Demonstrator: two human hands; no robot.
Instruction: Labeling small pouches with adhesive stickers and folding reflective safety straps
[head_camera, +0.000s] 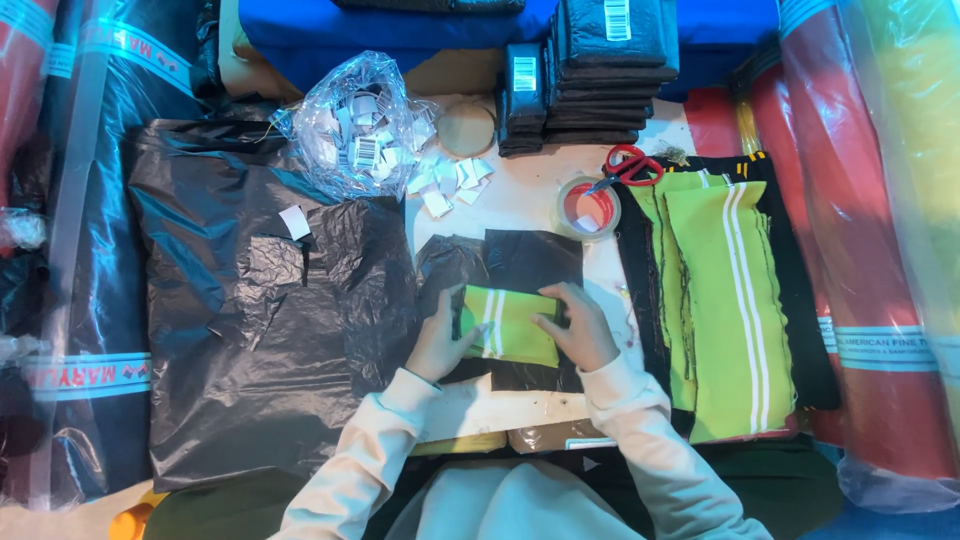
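Observation:
A folded lime-green cloth piece with white stripes (508, 322) lies on a black plastic bag (535, 258) on the table. My left hand (440, 340) grips its left end, thumb on top. At the right end, my right hand (578, 328) presses down on the cloth with bent fingers. Both sleeves are pale grey.
A stack of lime-green striped pieces on black cloth (725, 300) lies at right. Red-handled scissors (628, 166) and a tape roll (588, 208) sit behind. A clear bag of paper labels (355, 125), a pile of black bags (270, 300) at left, stacked black packets (605, 75) and fabric rolls (880, 250) surround.

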